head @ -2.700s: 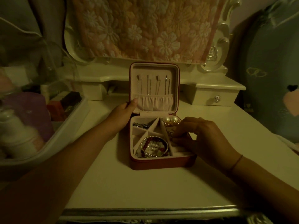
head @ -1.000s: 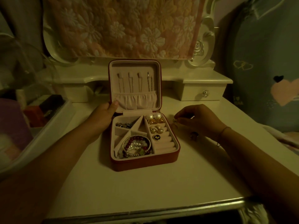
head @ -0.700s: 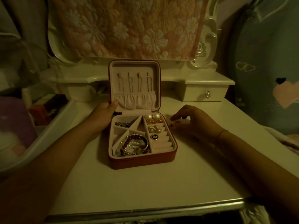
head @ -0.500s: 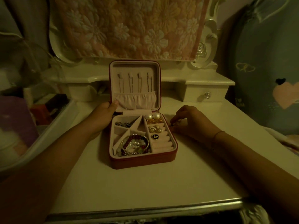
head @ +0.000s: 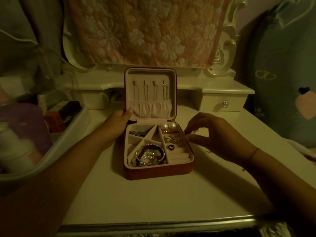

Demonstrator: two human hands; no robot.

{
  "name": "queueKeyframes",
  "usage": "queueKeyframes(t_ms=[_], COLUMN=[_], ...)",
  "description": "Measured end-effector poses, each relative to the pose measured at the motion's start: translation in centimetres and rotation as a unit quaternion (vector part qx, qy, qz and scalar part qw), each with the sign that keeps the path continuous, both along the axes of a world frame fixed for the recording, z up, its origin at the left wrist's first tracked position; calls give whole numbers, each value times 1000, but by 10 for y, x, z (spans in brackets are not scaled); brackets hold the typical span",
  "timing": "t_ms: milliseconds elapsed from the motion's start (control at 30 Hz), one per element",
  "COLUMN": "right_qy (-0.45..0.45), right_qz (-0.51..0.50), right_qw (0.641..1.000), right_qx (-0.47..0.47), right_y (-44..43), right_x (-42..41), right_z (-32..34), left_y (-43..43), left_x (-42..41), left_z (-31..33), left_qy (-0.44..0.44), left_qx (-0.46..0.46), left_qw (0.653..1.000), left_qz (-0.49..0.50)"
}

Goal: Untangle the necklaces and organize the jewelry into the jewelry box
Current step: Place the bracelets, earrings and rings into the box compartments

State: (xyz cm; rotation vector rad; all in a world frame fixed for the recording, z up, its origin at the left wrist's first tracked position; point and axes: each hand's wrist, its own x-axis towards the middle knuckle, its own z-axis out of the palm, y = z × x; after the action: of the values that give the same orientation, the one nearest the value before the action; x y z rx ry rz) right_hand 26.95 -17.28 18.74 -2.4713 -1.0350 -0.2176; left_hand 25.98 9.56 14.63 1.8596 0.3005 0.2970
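Note:
A red jewelry box [head: 159, 172] stands open on the white vanity table [head: 162, 200]. Necklaces [head: 150, 90] hang in its raised lid above a gathered pocket. Bracelets [head: 150, 154] fill the front left compartment, pearl earrings [head: 169, 126] lie at the back right, and a dark round ring [head: 170, 147] sits in the ring rolls. My left hand [head: 118, 124] grips the lid's lower left corner. My right hand [head: 212, 134] is at the box's right rim and pinches a small piece of jewelry [head: 187, 134] between fingertips; its shape is too small to make out.
A clear bin [head: 56, 146] with bottles and cosmetics stands at the left. A small drawer unit [head: 222, 101] sits behind the box on the right, under a mirror frame draped with floral cloth [head: 145, 29]. A grey-blue cushion [head: 287, 74] leans at the far right.
My right hand left the box, picked up a small piece from the table to the right, and has moved back to the box's right rim. My left hand stayed on the lid.

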Motion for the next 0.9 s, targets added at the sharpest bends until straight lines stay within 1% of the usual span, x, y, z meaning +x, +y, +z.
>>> queueKeyframes(t_ms=[133, 233, 400, 467, 533, 600, 700, 900], right_qy=[-47, -95, -183, -199, -180, -152, -120, -80], right_qz=[13, 8, -1, -5, -10, -12, 16, 48], right_qw=[995, 988, 974, 971, 975, 983, 991, 996], right_qx=[-85, -123, -137, -135, -131, -106, -56, -8], right_y=[2, 3, 12, 16, 18, 16, 11, 3], right_x=[-16, -17, -16, -16, -16, -15, -16, -18], right_z=[3, 2, -7, -10, -9, -9, -13, -20], left_y=[1, 1, 0, 1, 2, 2, 1, 2], left_x=[1, 2, 1, 1, 1, 1, 2, 3], left_z=[0, 0, 0, -1, -1, -1, 0, -1], left_qy=[-4, -13, -8, -14, -13, -5, -1, -5], left_qx=[2, 6, -5, -8, -12, -9, -5, -15], left_qw=[1000, 1000, 1000, 1000, 1000, 1000, 1000, 1000], left_qz=[-3, -2, -4, -8, -6, -2, -1, 2])
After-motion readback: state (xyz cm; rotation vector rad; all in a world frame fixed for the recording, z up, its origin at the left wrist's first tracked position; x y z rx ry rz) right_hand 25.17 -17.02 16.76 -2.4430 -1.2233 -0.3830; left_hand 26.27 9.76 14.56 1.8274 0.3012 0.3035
